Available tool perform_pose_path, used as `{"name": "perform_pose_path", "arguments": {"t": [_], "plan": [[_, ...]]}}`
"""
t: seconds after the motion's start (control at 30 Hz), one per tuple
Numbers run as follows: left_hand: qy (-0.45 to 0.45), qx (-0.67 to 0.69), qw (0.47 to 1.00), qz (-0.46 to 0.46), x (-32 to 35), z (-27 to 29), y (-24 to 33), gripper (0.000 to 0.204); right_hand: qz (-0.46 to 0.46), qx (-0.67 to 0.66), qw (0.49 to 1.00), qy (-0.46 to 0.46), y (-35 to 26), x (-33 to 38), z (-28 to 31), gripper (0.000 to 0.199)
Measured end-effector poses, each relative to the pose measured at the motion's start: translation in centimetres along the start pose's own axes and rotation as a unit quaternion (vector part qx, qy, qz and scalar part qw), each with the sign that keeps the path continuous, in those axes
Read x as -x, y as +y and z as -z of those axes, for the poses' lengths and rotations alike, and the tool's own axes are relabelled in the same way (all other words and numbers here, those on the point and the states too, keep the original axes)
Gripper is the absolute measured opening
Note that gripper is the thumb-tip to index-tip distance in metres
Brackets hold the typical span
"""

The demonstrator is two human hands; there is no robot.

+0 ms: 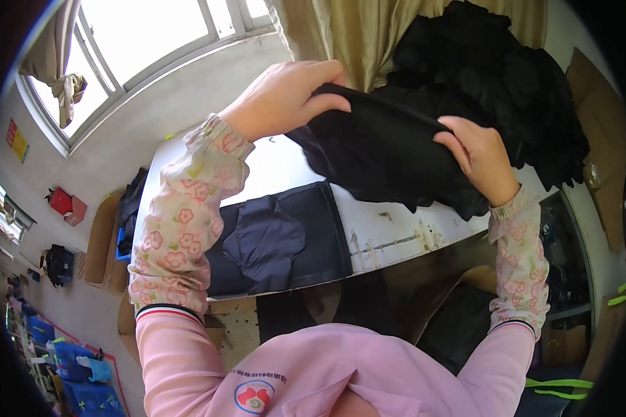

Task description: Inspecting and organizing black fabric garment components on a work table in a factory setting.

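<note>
A piece of black fabric [389, 149] is stretched between my two hands above the white table [389, 240]. My left hand [289, 97] pinches its upper left corner between thumb and fingers. On the right side, my right hand [478, 154] grips the upper edge, thumb toward the cloth. The lower edge of the cloth hangs loose and wavy over the tabletop. Below my left hand, a flat dark panel [330, 236] lies at the table's front edge, with a smaller dark grey fabric piece [266, 243] on top of it.
A tall heap of black fabric [487, 76] covers the table's back right. Beige curtains [341, 42] hang behind it. Cardboard [598, 139] leans at the far right, and a cardboard box [108, 240] stands left of the table. Blue bins [80, 365] line the lower left.
</note>
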State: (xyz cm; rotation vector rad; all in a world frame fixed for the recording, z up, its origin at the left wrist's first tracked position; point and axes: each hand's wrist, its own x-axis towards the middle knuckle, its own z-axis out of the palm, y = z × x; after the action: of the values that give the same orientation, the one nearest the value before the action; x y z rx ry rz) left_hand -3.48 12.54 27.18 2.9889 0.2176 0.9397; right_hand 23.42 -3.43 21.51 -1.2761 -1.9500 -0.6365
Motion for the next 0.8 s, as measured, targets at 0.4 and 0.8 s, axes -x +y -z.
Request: {"name": "perform_pose_path", "arguments": {"t": [0.4, 0.8], "plan": [[0.017, -0.027, 0.998, -0.053, -1.1, 2.0, 1.5, 0.026, 0.032, -0.018, 0.997, 0.070, -3.5, -3.2, 0.8, 0.047], [0.220, 0.200, 0.875, 0.382, 20.1, -9.0, -9.3, 0.023, -0.148, -0.493, 0.838, -0.179, -10.3, -12.8, -5.1, 0.035]]}}
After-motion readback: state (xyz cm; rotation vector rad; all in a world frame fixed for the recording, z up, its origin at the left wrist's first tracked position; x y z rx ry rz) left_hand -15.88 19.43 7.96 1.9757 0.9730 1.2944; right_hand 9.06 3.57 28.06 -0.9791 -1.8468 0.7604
